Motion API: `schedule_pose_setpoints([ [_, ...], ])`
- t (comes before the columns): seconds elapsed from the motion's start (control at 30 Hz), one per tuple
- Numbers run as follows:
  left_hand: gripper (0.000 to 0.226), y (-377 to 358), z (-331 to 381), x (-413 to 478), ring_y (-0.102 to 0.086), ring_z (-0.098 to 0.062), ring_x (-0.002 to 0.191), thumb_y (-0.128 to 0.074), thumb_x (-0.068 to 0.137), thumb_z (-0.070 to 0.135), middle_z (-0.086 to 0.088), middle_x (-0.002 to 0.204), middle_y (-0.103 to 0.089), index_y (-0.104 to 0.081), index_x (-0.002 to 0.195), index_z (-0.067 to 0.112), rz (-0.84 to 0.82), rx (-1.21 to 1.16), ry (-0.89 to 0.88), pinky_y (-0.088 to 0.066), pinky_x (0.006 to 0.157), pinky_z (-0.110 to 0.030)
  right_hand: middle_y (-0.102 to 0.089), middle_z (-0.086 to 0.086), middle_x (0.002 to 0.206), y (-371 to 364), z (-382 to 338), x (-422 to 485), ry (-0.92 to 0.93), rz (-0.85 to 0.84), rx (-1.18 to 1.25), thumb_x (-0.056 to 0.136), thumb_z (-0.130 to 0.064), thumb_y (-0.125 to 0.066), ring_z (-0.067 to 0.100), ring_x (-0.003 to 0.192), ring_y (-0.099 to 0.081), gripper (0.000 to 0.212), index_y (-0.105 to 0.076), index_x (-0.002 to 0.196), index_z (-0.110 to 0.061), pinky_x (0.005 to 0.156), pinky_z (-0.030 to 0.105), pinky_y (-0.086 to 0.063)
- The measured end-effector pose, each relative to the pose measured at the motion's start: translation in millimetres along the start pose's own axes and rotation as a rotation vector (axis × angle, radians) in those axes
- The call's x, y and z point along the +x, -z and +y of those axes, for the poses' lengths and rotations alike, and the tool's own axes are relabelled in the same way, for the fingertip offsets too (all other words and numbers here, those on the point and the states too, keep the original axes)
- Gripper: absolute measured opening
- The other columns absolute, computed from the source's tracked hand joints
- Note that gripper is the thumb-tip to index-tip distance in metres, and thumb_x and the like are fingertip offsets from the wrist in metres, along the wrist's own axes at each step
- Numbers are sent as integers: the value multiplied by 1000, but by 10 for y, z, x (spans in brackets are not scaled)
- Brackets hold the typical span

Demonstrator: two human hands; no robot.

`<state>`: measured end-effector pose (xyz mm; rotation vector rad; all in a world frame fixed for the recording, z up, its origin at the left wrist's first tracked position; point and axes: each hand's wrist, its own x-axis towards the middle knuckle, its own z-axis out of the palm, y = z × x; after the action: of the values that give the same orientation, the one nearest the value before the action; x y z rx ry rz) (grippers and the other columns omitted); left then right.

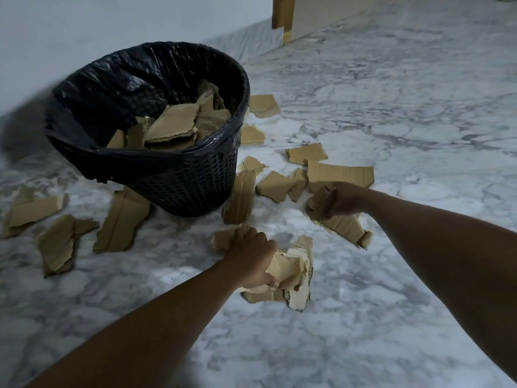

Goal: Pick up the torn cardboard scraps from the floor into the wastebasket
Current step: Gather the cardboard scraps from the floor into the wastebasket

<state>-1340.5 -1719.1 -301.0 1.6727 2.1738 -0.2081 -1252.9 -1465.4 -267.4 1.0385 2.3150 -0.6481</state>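
Observation:
A black mesh wastebasket (195, 186) lined with a black bag stands on the marble floor, with several cardboard scraps inside (173, 124). My left hand (251, 256) grips a bundle of torn cardboard scraps (293, 273) in front of the basket. To its right, my right hand (340, 198) grips more cardboard scraps (344, 226) just above the floor. Loose scraps lie around the basket: several on its left (120, 219), one leaning on its right side (240, 197), and several further right (340, 173).
A pale wall runs behind the basket at the left. At the top a wooden door frame (282, 15) meets the floor. The marble floor (391, 107) stretches away to the right and towards me.

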Motion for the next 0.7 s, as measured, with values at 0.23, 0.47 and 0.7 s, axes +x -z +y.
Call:
schedule_pose_setpoints([
  [0.23, 72, -3, 63, -118, -46, -23, 118, -79, 72, 48, -1, 120, -59, -43, 129, 25, 38, -240, -18, -36, 93, -40, -67, -5, 86, -28, -3, 12, 49, 95, -7, 63, -38, -87, 14, 84, -61, 24, -70, 78, -28, 66, 25, -46],
  [0.47, 44, -64, -23, -261, -51, -8, 87, -80, 74, 41, 12, 93, -54, -51, 98, 20, 62, -521, 13, -36, 65, -23, -51, 8, 131, -107, 52, 105, -47, 65, -69, 65, -39, -86, 37, 126, -44, 65, -63, 120, -15, 106, 46, -42],
  [0.7, 82, 22, -412, -210, -53, -18, 124, -84, 69, 43, 1, 137, -55, -43, 138, 23, 69, -602, 204, -48, 100, -38, -52, 8, 112, -166, 90, 39, -16, 137, -17, 50, -40, -91, 27, 100, -53, 74, -51, 110, -22, 80, 31, -44],
])
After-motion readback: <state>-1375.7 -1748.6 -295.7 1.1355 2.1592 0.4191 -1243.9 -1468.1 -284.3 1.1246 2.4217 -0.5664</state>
